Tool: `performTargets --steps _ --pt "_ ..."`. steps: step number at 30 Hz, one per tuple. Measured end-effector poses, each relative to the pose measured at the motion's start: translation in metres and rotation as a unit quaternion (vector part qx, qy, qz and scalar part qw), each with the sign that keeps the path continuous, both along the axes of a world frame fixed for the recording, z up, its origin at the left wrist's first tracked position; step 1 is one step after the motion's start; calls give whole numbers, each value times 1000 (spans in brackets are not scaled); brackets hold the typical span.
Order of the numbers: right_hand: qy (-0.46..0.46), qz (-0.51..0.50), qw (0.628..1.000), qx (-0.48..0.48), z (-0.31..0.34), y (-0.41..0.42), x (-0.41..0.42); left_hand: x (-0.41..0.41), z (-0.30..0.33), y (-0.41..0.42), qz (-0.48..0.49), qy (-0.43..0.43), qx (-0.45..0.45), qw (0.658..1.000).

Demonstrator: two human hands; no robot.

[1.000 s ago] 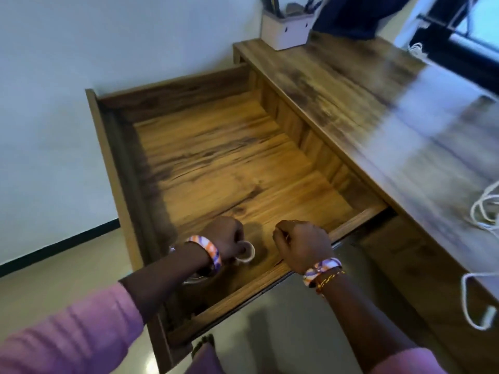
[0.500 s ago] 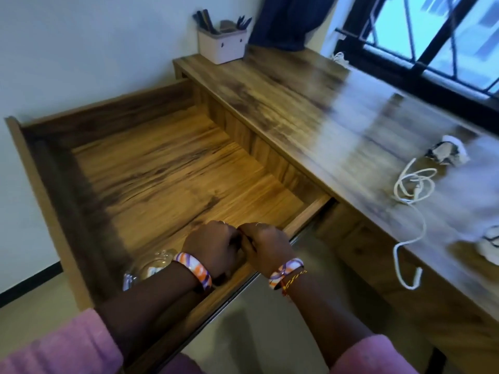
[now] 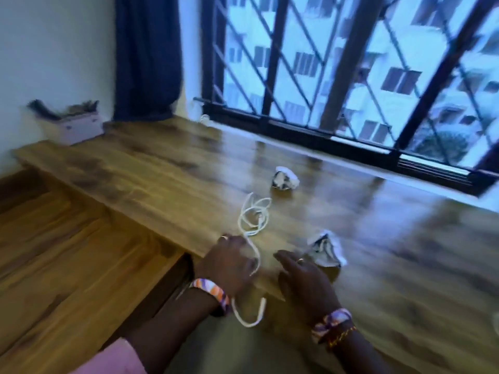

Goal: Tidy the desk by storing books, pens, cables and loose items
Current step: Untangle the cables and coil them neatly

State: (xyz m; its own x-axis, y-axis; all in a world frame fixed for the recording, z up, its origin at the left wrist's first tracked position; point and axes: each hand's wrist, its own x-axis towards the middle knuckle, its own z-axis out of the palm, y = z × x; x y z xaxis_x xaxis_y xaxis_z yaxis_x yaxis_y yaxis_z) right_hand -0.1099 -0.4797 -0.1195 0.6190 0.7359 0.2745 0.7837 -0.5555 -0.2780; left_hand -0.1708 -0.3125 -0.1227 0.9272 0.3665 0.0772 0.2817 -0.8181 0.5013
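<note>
A white cable [image 3: 253,217] lies coiled on the wooden desk [image 3: 167,168], its tail hanging over the front edge. My left hand [image 3: 229,263] grips the cable just below the coil, at the desk's front edge. My right hand [image 3: 302,276] rests beside it with its fingers stretched out flat, close to a crumpled piece of paper [image 3: 325,249]. A second crumpled paper [image 3: 285,179] sits farther back. The frame is motion-blurred.
The wide wooden drawer [image 3: 67,252] stands pulled out at the left. A white pen holder [image 3: 78,125] sits at the desk's back left corner by a dark curtain [image 3: 147,58]. A barred window [image 3: 351,76] runs behind the desk, with a small white cable [image 3: 205,120] near it.
Both hands have left the drawer and moved right onto the desk. My left hand has taken hold of the white cable. The view has swung from the drawer to the desktop.
</note>
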Motion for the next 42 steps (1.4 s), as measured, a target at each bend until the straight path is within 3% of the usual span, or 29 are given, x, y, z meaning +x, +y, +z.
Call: performTargets --steps 3,9,11,15,17,20,24,27,32,34,36,39,42 --pt "25 45 996 -77 -7 -21 14 44 -3 -8 98 42 -9 994" --pt "48 82 991 -99 3 -19 30 77 18 1 152 -20 -192 969" --pt "39 91 992 -78 21 -11 41 82 41 9 159 -82 -310 934" --pt "9 39 995 92 60 25 76 82 104 35 93 -161 -449 874" --pt "79 -6 992 97 77 45 101 81 131 42 43 -199 -490 848" --pt "193 62 966 159 106 72 133 95 166 55 -17 -246 -575 780" --pt "343 110 910 205 144 93 166 126 203 76 -50 -319 -573 754" --pt "374 120 890 232 179 90 192 138 218 108 -47 -350 -579 734" --pt "379 104 879 270 224 61 217 135 214 160 -49 -364 -686 628" --pt "408 85 847 328 238 50 218 132 211 166 -51 -353 -712 605" --pt "451 98 799 386 253 45 211 131 211 155 -27 -349 -698 625" --pt "474 125 746 451 270 44 187 125 212 120 -20 -292 -611 735" --pt "456 126 742 475 272 45 145 107 213 84 -44 -229 -531 815"
